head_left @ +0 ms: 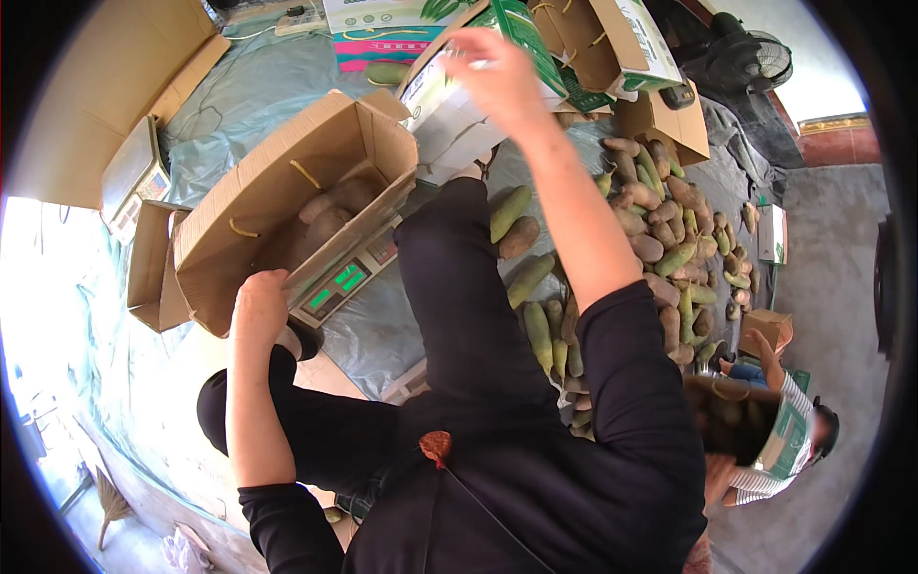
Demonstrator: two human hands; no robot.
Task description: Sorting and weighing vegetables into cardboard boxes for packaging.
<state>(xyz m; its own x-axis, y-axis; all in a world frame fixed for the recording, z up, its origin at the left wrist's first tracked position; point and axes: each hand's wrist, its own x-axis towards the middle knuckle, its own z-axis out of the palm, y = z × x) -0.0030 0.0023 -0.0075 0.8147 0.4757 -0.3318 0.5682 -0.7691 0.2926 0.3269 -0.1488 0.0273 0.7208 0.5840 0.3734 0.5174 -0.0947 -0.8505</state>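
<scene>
My left hand (259, 304) grips the near flap of an open brown cardboard box (253, 206) that sits on a digital scale (346, 277) with a green display. Brown-green oblong fruits (330, 210) lie inside the box. My right hand (497, 72) is raised and blurred, touching a white and green carton (449, 105) beyond the box; whether it grips the carton is unclear. My dark-trousered legs (459, 297) stretch toward the scale.
A heap of green and brown fruits (660, 230) covers the blue-grey plastic sheet (249, 96) on the right. More open cartons (612, 43) stand behind. A second scale (134, 177) sits at left. Another person (775, 440) crouches lower right with a filled box. A fan (755, 57) stands far right.
</scene>
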